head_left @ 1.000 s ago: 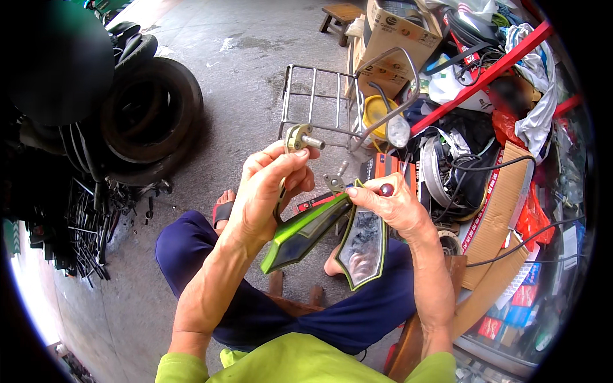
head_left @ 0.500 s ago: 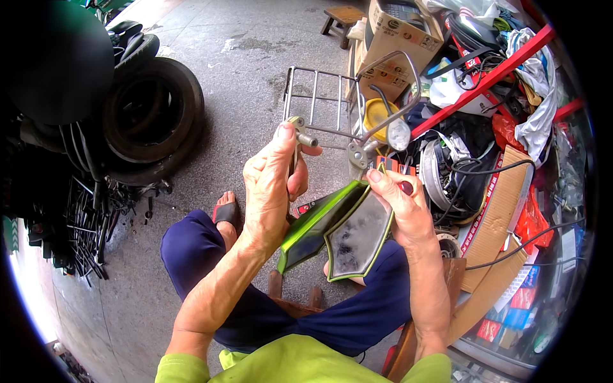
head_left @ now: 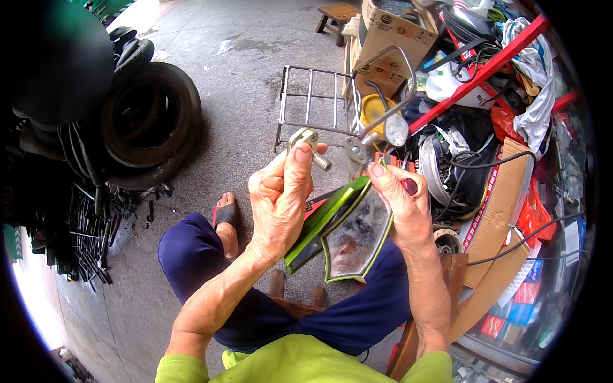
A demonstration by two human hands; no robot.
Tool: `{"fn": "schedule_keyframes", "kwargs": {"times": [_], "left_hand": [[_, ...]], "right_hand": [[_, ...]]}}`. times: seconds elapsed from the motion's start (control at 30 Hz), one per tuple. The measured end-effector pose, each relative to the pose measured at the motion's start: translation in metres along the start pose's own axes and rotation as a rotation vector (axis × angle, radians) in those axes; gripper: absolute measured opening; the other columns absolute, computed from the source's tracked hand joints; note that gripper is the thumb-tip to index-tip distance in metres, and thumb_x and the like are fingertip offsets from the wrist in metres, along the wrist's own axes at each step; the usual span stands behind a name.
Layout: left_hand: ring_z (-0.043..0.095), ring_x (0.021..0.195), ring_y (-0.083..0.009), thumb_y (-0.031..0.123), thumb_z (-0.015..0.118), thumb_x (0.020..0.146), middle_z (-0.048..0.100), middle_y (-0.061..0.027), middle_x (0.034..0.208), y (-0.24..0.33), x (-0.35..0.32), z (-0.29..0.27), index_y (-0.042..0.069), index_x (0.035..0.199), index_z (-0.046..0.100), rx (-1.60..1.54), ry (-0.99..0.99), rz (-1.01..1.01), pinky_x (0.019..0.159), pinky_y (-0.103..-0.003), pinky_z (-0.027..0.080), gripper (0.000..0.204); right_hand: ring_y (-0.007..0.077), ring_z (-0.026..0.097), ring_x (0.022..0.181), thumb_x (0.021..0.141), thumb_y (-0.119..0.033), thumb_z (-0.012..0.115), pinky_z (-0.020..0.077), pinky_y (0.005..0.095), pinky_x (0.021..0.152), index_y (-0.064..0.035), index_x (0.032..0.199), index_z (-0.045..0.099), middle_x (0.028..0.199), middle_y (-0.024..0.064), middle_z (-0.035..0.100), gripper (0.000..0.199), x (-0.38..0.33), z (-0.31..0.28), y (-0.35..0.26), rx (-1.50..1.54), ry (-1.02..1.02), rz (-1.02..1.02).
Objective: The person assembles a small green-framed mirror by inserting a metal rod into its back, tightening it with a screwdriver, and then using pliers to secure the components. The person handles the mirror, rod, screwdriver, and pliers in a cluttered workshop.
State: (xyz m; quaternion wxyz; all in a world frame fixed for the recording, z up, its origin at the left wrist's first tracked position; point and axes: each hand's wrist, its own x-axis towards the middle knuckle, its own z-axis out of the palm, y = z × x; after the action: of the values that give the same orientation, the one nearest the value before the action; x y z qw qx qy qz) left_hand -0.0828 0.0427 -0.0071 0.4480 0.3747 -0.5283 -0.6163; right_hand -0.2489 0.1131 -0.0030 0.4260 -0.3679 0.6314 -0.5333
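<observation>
My left hand (head_left: 281,198) is closed, thumb on top, around a metal mirror mount (head_left: 303,137) with a short stud pointing right. In my right hand (head_left: 402,198) I pinch a pair of green-trimmed rear-view mirrors. The mirror with its glass facing me (head_left: 357,239) hangs tilted below my right thumb and reflects part of a face. Beside it on the left is a glossy green and black mirror housing (head_left: 319,230). A dark red rounded end (head_left: 409,186) pokes out by my right fingers. Another metal mount (head_left: 355,150) shows just beyond the mirrors; what bears it is hidden.
A metal rack (head_left: 313,99) stands on the floor ahead, beside a yellow container (head_left: 373,113) and cardboard boxes (head_left: 399,35). Stacked tyres (head_left: 185,121) and dark rods lie left. On the right are a red bar (head_left: 482,73), cables and flattened cardboard (head_left: 488,242). My knees flank a wooden stool (head_left: 297,307).
My left hand has moved slightly right, and the mount in it has turned so its stud points down and right. The mirrors in my right hand have tilted a little.
</observation>
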Motion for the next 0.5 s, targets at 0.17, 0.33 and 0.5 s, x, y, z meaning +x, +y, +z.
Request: {"fn": "schedule_keyframes", "kwargs": {"times": [0.17, 0.33, 0.5], "left_hand": [[0.029, 0.049, 0.0007, 0.039, 0.045, 0.097, 0.039, 0.0083, 0.053, -0.011, -0.003, 0.001, -0.001, 0.111, 0.063, 0.157, -0.049, 0.084, 0.046, -0.018, 0.023, 0.045], [0.034, 0.057, -0.004, 0.03, 0.055, 0.094, 0.042, 0.0033, 0.058, -0.022, -0.006, 0.005, -0.001, 0.081, 0.06, 0.143, -0.055, 0.058, 0.047, -0.024, 0.031, 0.034], [0.032, 0.05, 0.0001, 0.037, 0.044, 0.098, 0.041, 0.0072, 0.054, -0.021, -0.002, 0.007, 0.0, 0.096, 0.064, 0.134, -0.085, -0.021, 0.045, -0.018, 0.024, 0.042]], "right_hand": [[0.0023, 0.046, 0.06, 0.09, -0.019, 0.06, 0.0343, 0.018, 0.056, 0.0008, 0.077, 0.065, 0.067, -0.0041, 0.056, 0.025, -0.006, 0.006, -0.016, -0.088, -0.035, -0.046], [0.0021, 0.032, 0.056, 0.089, -0.023, 0.062, 0.0241, 0.024, 0.047, 0.0007, 0.067, 0.058, 0.056, -0.008, 0.04, 0.033, -0.007, 0.018, -0.014, -0.066, 0.002, -0.155], [0.0023, 0.031, 0.056, 0.09, -0.023, 0.061, 0.023, 0.0243, 0.047, 0.0002, 0.067, 0.058, 0.056, -0.0083, 0.038, 0.033, -0.005, 0.013, -0.006, 0.026, -0.004, -0.103]]}}
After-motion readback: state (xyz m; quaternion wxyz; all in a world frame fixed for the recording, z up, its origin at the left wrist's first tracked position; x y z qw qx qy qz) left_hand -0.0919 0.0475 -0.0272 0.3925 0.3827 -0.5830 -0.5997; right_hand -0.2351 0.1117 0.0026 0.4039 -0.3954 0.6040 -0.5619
